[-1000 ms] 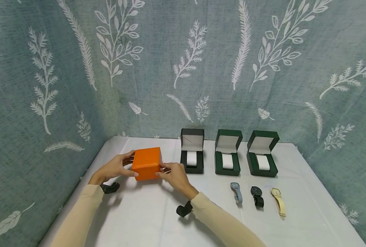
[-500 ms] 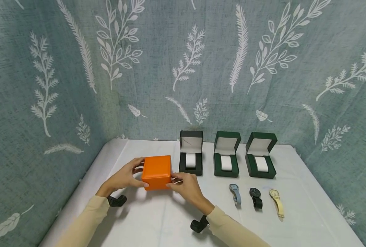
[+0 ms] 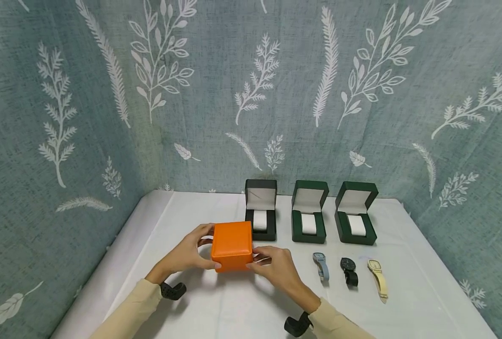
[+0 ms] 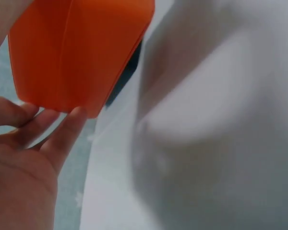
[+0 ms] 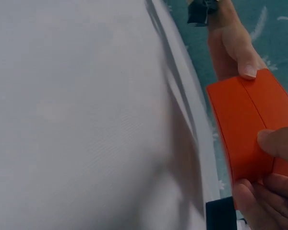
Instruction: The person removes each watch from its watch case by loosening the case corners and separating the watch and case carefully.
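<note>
Both hands hold a closed orange box (image 3: 232, 245) between them, seemingly just above the white table, in front of the leftmost open watch box. My left hand (image 3: 189, 254) grips its left side, thumb near the front lower corner and fingers further back. On the opposite side, my right hand (image 3: 278, 268) holds it with thumb and fingers. In the left wrist view, fingertips touch the edge of the orange box (image 4: 81, 57). The right wrist view shows a thumb pressed on the orange box (image 5: 247, 120) by its lid seam. Its inside is hidden.
Behind stand three open boxes with white cushions: one blackish (image 3: 266, 233), two green (image 3: 308, 230) (image 3: 356, 230). In front of them lie a blue watch (image 3: 321, 267), a black watch (image 3: 349, 271) and a yellow watch (image 3: 378, 278). A leaf-patterned curtain (image 3: 217, 94) surrounds the table (image 3: 217, 310).
Both hands have carried the orange box to the right and closer to the person. It now partly overlaps the leftmost open box in the head view. The watches and open boxes stay put.
</note>
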`<state>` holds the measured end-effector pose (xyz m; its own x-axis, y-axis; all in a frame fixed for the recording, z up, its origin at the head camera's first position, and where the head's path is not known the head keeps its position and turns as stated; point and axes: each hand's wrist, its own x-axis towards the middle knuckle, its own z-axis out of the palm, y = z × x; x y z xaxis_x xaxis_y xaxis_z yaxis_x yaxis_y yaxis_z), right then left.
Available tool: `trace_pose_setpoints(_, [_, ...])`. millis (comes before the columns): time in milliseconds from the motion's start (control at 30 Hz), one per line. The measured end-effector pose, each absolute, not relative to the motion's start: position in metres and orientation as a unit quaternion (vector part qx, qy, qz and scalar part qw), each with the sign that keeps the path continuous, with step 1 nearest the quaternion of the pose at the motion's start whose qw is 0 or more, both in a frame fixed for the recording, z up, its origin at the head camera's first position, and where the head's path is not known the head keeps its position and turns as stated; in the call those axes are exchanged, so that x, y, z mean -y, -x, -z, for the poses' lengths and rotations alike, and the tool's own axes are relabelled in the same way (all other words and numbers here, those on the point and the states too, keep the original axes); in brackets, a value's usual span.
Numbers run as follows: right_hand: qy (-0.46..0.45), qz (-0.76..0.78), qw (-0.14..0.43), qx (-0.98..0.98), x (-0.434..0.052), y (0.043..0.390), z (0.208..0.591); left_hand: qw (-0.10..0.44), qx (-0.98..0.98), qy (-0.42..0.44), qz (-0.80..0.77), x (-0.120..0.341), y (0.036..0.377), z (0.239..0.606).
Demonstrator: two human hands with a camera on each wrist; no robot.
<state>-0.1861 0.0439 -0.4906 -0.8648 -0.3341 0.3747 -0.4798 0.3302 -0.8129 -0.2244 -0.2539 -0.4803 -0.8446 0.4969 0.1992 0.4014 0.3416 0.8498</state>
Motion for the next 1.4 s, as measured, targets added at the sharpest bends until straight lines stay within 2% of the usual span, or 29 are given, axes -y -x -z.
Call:
trace_pose_setpoints(333, [-0.243, -0.521, 0.06, 0.816, -0.07, 0.166, 0.492, 0.041, -0.807, -0.309, -0.502, 0.229, 0.211, 0.483])
trace_pose_setpoints(867, [-0.219, -0.501, 0.011, 0.837, -0.105, 0.15, 0.5, 0.059, -0.807, -0.326, -0.489, 0.198, 0.199, 0.495])
trace_pose_setpoints(1133, [-0.232, -0.491, 0.008, 0.84, -0.117, 0.145, 0.503, 0.072, -0.805, -0.329, -0.489, 0.19, 0.195, 0.498])
trace_pose_setpoints(1400, [-0.228, -0.485, -0.042, 0.843, -0.126, 0.142, 0.504, 0.067, -0.795, -0.356, -0.487, 0.184, 0.192, 0.503])
